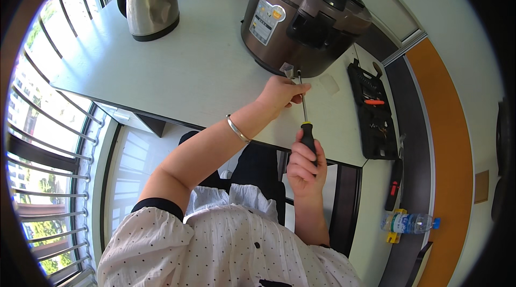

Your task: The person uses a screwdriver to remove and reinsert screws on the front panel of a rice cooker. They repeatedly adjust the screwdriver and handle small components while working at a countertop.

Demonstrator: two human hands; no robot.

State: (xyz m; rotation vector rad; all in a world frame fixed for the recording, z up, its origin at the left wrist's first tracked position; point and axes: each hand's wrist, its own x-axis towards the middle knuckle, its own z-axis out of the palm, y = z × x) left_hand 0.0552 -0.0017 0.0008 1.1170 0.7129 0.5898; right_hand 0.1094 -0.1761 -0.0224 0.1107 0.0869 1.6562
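Note:
A black-handled screwdriver (pixel 307 137) with a yellow ring and a long metal shaft points away from me. Wrapped round its handle is my right hand (pixel 306 166), closed. Farther up, the fingers of my left hand (pixel 280 93) are closed at the shaft; exactly how they pinch it is partly hidden. The tip meets the lower front of a large brown rice cooker (pixel 285 10), close to its base. A small clear tag or flap (pixel 286 68) sticks out just left of the tip. My left wrist wears a silver bangle.
A steel kettle (pixel 155 10) stands at the far left of the white table (pixel 199 39). To the right lie an open black tool case (pixel 372 109) with an orange-red piece, a black and red tool (pixel 394 185) and a water bottle (pixel 411 223). Window bars (pixel 48 190) line the left.

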